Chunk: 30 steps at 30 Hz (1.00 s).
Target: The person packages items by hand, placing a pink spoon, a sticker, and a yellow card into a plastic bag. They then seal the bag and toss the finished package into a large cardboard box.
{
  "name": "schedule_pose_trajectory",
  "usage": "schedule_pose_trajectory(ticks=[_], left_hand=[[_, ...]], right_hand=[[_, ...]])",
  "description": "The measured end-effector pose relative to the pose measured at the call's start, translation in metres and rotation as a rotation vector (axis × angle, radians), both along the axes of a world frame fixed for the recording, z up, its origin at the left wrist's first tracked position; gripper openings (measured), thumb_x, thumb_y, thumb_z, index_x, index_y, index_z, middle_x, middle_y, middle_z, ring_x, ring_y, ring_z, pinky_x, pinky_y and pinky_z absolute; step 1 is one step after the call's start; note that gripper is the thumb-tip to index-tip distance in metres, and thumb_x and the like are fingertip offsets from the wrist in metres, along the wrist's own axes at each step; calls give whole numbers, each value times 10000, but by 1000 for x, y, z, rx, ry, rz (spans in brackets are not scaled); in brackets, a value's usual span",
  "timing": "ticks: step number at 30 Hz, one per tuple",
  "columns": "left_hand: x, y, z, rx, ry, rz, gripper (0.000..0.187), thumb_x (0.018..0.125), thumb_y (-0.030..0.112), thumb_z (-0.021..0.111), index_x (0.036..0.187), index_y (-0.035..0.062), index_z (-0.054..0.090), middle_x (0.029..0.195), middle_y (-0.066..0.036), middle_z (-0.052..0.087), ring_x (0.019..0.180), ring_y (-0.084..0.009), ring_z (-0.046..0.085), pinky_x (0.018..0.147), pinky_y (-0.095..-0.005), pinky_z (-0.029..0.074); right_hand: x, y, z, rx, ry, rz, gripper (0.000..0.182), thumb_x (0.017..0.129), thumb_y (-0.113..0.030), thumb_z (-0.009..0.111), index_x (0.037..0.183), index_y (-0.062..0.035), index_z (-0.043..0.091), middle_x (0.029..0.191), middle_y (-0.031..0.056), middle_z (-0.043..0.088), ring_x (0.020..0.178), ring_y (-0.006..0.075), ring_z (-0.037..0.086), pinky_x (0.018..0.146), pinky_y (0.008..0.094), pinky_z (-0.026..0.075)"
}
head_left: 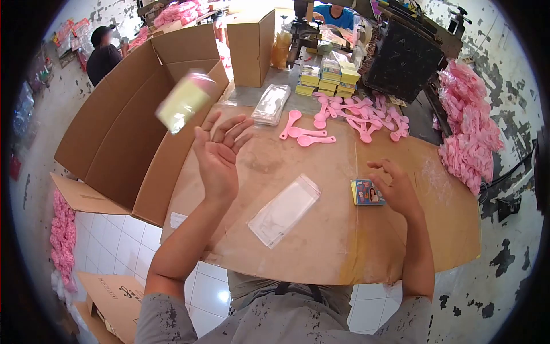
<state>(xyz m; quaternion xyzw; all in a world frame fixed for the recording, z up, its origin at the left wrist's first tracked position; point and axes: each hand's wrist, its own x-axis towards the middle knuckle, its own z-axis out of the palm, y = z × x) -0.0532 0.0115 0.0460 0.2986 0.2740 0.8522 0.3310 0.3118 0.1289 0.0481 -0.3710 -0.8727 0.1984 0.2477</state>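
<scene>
My left hand is raised at the left of the table, palm up, its fingers spread and nothing in them. Just beyond its fingertips a blurred clear packet with a pale yellow card hangs in the air, overlapping the open cardboard box in this view. My right hand is over a small stack of printed cards, fingers curved and apart, partly covering the stack. Between my hands lies a flat clear plastic bag. Farther back are pink measuring spoons, some lying apart from a larger pile.
A bundle of clear bags and stacks of yellow-edged cards sit at the back beside a dark machine. Bagged pink items are heaped at the right. One person is at far left, another behind the table.
</scene>
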Motion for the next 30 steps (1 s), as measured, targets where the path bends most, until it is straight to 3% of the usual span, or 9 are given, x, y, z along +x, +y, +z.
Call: schedule_pose_trajectory(ticks=[1,3,6,9,17,20,23,27,30], left_hand=[[-2,7,-17,-106,112,-8,621,1128,537,280,1257,32,619,1310,-164,649,1198,-254,648,960,-427,534],[4,11,-53,-298,498,-165,468,1094,464,472,1181,48,668,1210,-128,675,1093,-264,668,911,-410,534],[29,-5,-47,-574,1497,-95,305,980,356,693,1057,62,708,1105,-101,665,990,-258,658,852,-388,531],[35,-9,-42,-532,1576,-85,222,860,207,803,939,32,691,1025,-121,639,972,-299,645,825,-404,523],[42,-5,-51,-663,1272,-209,157,900,116,757,996,11,690,937,-124,663,875,-309,657,783,-411,530],[42,-7,-55,-603,1307,-197,154,923,90,728,1042,4,681,935,-116,664,866,-286,661,785,-400,535],[45,-7,-60,-505,1301,-144,150,945,82,718,1070,13,672,905,-90,657,807,-224,651,742,-369,534],[43,-4,-56,-395,1188,-91,122,1001,69,662,1105,24,616,930,-77,698,801,-174,679,729,-342,541],[41,0,-60,-476,452,-552,145,1027,59,634,1146,35,553,981,-95,743,862,-155,718,764,-304,545]], right_hand=[[12,9,-11,37,-63,-15,355,913,-141,770,1235,-12,695,1175,145,702,1118,292,663,997,376,503],[26,17,-24,26,-112,0,334,901,-143,779,1195,-4,704,1185,147,688,1134,295,649,999,380,494],[34,19,-30,-101,-46,41,269,886,-109,784,1116,11,713,1148,136,680,1096,286,649,969,382,495],[33,17,-35,-180,42,-23,232,870,-77,786,1067,18,708,1063,125,687,1025,284,660,932,385,503],[8,-8,-35,45,226,-148,139,924,-58,750,1030,-1,680,981,92,691,914,236,662,831,381,517],[-23,-37,-48,-372,597,-119,129,955,-94,740,1040,-16,684,1002,82,695,922,210,663,816,371,510],[-42,-50,-41,-260,317,100,149,934,-89,751,1050,-17,693,994,76,678,887,205,666,760,353,509],[-51,-44,-47,300,16,295,165,901,-35,741,1061,-23,702,956,88,645,817,233,655,688,345,511],[-50,-51,-37,203,7,253,187,891,0,727,1075,-23,704,959,94,638,800,235,654,686,333,521]])
